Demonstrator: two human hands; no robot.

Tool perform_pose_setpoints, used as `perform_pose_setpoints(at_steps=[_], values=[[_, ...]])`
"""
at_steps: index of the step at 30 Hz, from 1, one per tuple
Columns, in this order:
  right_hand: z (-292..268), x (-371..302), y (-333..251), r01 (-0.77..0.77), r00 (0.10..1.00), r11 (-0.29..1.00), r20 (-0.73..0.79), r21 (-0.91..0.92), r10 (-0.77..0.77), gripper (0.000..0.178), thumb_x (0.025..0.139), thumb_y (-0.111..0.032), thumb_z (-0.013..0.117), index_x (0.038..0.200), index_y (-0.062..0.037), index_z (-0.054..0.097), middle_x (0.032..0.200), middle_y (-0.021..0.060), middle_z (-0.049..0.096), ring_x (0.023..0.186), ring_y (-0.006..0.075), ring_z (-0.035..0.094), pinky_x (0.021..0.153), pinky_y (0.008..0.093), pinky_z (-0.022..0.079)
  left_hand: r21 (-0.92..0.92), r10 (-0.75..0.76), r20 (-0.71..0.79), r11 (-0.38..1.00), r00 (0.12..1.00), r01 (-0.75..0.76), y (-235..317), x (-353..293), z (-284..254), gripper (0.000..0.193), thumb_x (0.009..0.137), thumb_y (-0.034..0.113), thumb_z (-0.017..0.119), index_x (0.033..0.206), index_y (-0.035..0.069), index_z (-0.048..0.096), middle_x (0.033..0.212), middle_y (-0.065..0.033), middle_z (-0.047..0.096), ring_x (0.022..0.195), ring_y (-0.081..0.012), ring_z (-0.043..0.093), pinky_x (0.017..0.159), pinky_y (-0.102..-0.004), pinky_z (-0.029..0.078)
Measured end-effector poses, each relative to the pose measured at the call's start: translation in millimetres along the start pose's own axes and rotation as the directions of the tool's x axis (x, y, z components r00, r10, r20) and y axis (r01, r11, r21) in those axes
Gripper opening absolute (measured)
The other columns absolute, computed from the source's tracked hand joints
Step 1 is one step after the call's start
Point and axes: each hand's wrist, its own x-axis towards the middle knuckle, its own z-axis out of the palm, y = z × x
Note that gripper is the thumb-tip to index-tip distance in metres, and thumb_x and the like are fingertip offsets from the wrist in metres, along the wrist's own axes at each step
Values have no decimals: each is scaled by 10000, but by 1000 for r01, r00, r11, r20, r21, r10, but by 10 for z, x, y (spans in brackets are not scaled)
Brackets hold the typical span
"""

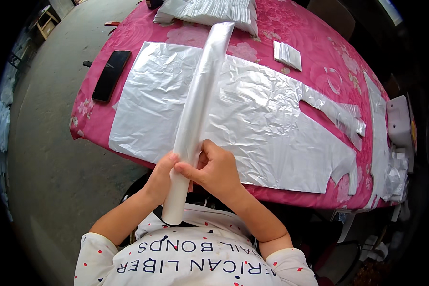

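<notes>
A long roll of whitish translucent plastic film slants across the middle, its near end close to my shirt and its far end over the table. My left hand wraps the roll's left side near its lower end. From the right, my right hand is closed on the roll, thumb pressed across its front and other fingers partly hidden. Beneath the roll lie flat silvery-white plastic bags, wrinkled, with handle-shaped cutouts at their right end.
A black phone lies at the table's left. Stacked folded bags sit at the back, a small folded packet right of them. The pink floral tablecloth covers the table. A pale plastic container stands at the right edge.
</notes>
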Motion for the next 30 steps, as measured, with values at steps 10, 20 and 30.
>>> perform_pose_setpoints(at_steps=[10, 20, 30], values=[[-437, 51, 364, -94, 988, 970, 137, 223, 64, 512, 756, -367, 726, 1062, 9, 560, 787, 39, 623, 677, 90, 574, 635, 206, 452, 103, -154, 229, 986, 961, 134, -51, -129, -435, 557, 679, 496, 727, 895, 13, 553, 644, -74, 559, 481, -150, 541, 455, -269, 462], [-1165, 744, 615, -46, 978, 940, -178, 337, 112, 348, 864, -341, 600, 1037, -39, 597, 893, 11, 602, 734, 65, 530, 654, 209, 412, 192, -340, 242, 935, 909, 298, -371, -415, -786, 575, 652, 494, 741, 918, 15, 564, 662, -68, 563, 518, -138, 541, 495, -275, 451], [-1120, 996, 428, -175, 948, 969, 298, 177, 116, 209, 826, -255, 652, 814, -47, 632, 680, -27, 564, 599, 50, 504, 557, 201, 402, 181, -388, 264, 919, 883, 350, -364, -459, -814, 582, 655, 473, 735, 960, 11, 556, 681, -68, 564, 539, -133, 549, 508, -259, 447]])
